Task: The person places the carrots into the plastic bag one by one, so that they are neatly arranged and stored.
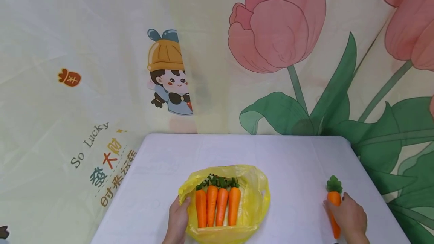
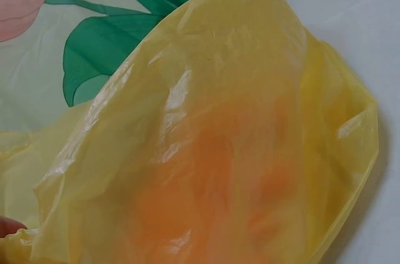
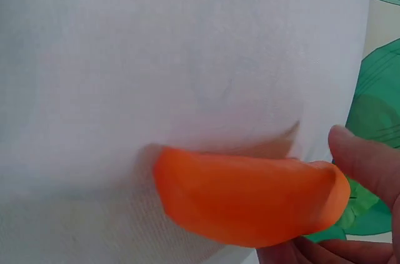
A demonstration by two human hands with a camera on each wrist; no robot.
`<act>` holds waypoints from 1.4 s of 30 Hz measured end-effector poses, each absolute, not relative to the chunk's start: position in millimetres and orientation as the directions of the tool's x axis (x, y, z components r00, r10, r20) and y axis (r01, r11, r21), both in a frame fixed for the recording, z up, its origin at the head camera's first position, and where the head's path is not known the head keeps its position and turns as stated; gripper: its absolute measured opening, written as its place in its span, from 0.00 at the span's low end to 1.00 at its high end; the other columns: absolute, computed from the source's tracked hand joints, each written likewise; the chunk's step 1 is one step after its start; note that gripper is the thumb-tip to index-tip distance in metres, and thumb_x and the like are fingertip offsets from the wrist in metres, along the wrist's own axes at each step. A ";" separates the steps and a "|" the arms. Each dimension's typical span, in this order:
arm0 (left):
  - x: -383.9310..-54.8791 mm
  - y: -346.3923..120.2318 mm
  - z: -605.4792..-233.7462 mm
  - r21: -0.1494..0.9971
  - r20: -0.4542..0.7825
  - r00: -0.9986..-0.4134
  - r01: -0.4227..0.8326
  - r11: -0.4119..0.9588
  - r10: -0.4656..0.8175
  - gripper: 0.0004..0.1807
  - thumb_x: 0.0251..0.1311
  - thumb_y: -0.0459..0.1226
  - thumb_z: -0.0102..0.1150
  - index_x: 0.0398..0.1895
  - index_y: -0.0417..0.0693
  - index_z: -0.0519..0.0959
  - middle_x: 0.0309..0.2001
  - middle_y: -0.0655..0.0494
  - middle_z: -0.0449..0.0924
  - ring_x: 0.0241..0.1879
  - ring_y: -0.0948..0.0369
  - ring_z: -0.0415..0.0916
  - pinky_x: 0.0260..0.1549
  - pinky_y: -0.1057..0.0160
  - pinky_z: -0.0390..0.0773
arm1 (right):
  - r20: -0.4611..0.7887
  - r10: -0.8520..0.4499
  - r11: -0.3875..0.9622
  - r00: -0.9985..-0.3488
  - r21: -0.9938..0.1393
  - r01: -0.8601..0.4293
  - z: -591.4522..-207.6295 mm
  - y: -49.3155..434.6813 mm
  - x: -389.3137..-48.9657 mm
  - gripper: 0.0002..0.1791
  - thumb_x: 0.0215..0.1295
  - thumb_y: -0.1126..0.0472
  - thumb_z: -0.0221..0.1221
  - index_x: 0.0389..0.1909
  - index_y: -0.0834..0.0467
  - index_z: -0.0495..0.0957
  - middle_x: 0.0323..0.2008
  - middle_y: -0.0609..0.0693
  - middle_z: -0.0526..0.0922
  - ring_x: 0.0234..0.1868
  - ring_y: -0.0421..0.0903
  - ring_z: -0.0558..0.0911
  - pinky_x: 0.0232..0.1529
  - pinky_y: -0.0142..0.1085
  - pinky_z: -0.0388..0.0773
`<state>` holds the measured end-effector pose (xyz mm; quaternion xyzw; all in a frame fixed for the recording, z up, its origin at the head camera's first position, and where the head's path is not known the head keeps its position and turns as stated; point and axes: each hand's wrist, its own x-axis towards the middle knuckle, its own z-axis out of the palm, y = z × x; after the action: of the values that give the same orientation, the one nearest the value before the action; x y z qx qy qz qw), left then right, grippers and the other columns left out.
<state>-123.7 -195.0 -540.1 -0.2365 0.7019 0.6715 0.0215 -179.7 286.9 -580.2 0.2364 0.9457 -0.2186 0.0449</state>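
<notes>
A yellow plastic bag (image 1: 259, 210) lies spread on the table with its mouth facing up. Inside it several orange carrots (image 1: 222, 206) with dark green tops lie side by side. My left hand (image 1: 178, 217) grips the bag's left edge; in the left wrist view the bag (image 2: 187, 89) covers most of the picture, and just a fingertip shows at the lower left. Over at the right of the table, my right hand (image 1: 349, 214) holds a single carrot (image 1: 333, 199) with a leafy green top. The right wrist view has this carrot (image 3: 250, 201) close up, between thumb and fingers.
The white-covered table (image 1: 291, 161) has its back edge against a cloth backdrop (image 1: 210, 48) printed with tulips and a cartoon figure. White tabletop separates the bag from the carrot at the right. A small dark object (image 1: 336, 243) shows at the bottom edge.
</notes>
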 end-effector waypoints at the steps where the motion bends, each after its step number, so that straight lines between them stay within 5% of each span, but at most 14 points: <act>1: -123.4 -195.0 -540.5 0.933 -0.346 -0.888 -0.359 -0.013 -0.303 0.28 0.80 0.36 0.33 0.79 0.36 0.52 0.78 0.39 0.52 0.77 0.41 0.46 0.74 0.38 0.54 | -0.189 0.433 0.789 -0.881 -0.393 0.472 -581.2 285.9 -179.8 0.43 0.60 0.52 0.71 0.58 0.83 0.66 0.49 0.78 0.76 0.38 0.64 0.79 0.48 0.58 0.80; 5: -122.2 -195.4 -541.5 0.932 -0.350 -0.886 -0.362 -0.018 -0.303 0.28 0.80 0.35 0.33 0.79 0.36 0.52 0.78 0.40 0.52 0.77 0.41 0.47 0.73 0.38 0.54 | -0.194 0.442 0.773 -0.876 -0.412 0.482 -584.5 280.4 -180.2 0.37 0.59 0.58 0.71 0.57 0.81 0.68 0.47 0.76 0.77 0.38 0.63 0.77 0.50 0.58 0.78; 11: -121.0 -196.2 -540.4 0.935 -0.344 -0.889 -0.355 -0.017 -0.302 0.28 0.80 0.35 0.33 0.79 0.38 0.52 0.78 0.41 0.52 0.77 0.42 0.47 0.73 0.38 0.54 | -0.246 0.397 0.706 -0.884 -0.534 0.465 -578.3 262.9 -181.5 0.42 0.60 0.61 0.71 0.66 0.80 0.61 0.57 0.76 0.72 0.50 0.68 0.76 0.58 0.62 0.76; 21: -122.2 -194.8 -538.2 0.936 -0.333 -0.895 -0.352 0.012 -0.298 0.27 0.80 0.36 0.34 0.78 0.38 0.54 0.78 0.40 0.54 0.76 0.41 0.49 0.73 0.38 0.55 | -0.258 0.228 0.568 -0.939 -0.748 0.343 -541.6 215.3 -180.2 0.39 0.66 0.65 0.67 0.73 0.70 0.59 0.65 0.74 0.67 0.63 0.72 0.72 0.57 0.57 0.78; 32: -120.3 -192.0 -537.6 0.943 -0.319 -0.904 -0.333 -0.001 -0.285 0.29 0.80 0.38 0.37 0.79 0.38 0.53 0.77 0.40 0.54 0.76 0.41 0.48 0.73 0.38 0.54 | -0.210 0.066 0.281 -0.976 -0.934 0.220 -504.9 149.6 -175.0 0.38 0.59 0.60 0.73 0.69 0.61 0.68 0.65 0.65 0.71 0.61 0.66 0.77 0.56 0.50 0.83; 42: -118.8 -190.4 -537.2 0.946 -0.311 -0.912 -0.323 0.002 -0.266 0.28 0.80 0.39 0.37 0.79 0.40 0.54 0.77 0.42 0.57 0.76 0.42 0.51 0.73 0.39 0.57 | -0.206 -0.096 -0.006 -0.974 -0.978 0.208 -494.6 90.0 -174.7 0.38 0.57 0.60 0.75 0.66 0.63 0.69 0.61 0.62 0.74 0.56 0.58 0.82 0.55 0.46 0.84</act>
<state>-118.8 -190.4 -537.2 -0.2082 0.7076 0.6749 0.0211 -174.7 90.0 -494.6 0.0400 0.6969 -0.7080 0.1074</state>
